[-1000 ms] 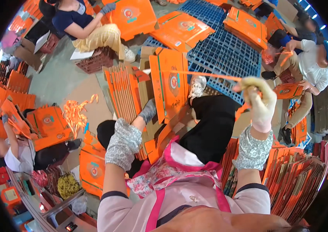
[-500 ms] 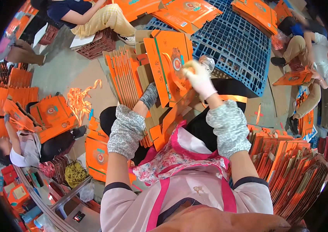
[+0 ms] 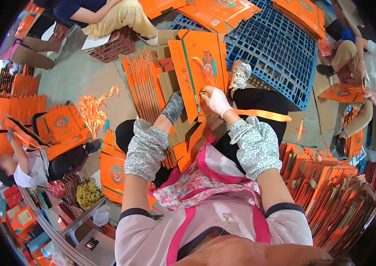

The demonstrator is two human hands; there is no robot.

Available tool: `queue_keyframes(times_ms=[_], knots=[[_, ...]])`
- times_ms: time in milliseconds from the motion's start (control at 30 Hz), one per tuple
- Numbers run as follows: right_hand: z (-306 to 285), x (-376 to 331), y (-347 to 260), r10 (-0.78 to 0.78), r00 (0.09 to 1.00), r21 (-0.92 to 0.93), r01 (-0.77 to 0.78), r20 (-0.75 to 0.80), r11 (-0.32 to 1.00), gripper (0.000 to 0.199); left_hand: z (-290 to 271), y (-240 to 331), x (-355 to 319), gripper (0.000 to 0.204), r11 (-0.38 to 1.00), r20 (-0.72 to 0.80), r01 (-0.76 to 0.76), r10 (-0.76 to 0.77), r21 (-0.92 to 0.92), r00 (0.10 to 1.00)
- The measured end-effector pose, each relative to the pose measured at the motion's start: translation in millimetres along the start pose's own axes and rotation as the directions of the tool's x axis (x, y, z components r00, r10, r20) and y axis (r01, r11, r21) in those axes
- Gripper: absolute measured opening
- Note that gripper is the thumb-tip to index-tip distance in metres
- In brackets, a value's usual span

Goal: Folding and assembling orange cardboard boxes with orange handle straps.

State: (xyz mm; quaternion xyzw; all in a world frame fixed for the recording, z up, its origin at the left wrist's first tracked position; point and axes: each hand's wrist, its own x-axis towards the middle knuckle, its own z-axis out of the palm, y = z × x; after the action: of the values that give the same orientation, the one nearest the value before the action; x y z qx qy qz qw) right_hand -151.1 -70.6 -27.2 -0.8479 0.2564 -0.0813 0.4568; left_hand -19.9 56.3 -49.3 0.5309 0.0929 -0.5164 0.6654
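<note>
Orange box panel (image 3: 199, 71), orange ribbon (image 3: 263, 115) — blue pallet (image 3: 272, 48).

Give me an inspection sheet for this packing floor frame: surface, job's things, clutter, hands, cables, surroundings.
Surface: grey concrete floor, partly covered by brown cardboard sheets.
Job's things: flat orange carton propped over the legs; orange ribbon trailing from it across the lap.
Clutter: loose ribbon pile, row of folded cartons, carton stack at the right, bundle of yellow rubber bands.
Hands: right hand, white glove, pinching at the carton's lower edge; left hand, grey glove, behind the carton.
Cables: nothing seen.
Surroundings: blue plastic pallet, red crate, other people seated around folding cartons.
</note>
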Motion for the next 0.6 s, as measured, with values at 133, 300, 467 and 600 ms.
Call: queue_keyframes(times_ms=[133,300,467,600], knots=[[-0.7,1.3,-3.5,-0.056,0.998,-0.190,0.054,-0.003,0.980,0.011,8.5,4.3,-12.5,0.016,0.998,0.074,-0.048,0.045,0.036,0.996],[-0.7,0.6,-24.5,-0.226,0.973,-0.427,0.222,0.042,0.877,0.007,-3.6,-0.3,-3.1,0.018,0.963,0.249,-0.206,0.159,0.176,0.955],[19.0,0.5,-19.3,-0.097,0.990,-0.378,0.050,-0.106,0.924,0.011,-17.7,-12.2,18.8,0.016,0.974,0.263,-0.203,0.171,0.098,0.950],[15.6,-7.0,-16.9,-0.030,0.982,-0.236,-0.015,-0.188,0.972,0.015,-25.1,-12.6,19.6,0.013,0.997,0.303,0.025,-0.002,-0.072,0.953]])
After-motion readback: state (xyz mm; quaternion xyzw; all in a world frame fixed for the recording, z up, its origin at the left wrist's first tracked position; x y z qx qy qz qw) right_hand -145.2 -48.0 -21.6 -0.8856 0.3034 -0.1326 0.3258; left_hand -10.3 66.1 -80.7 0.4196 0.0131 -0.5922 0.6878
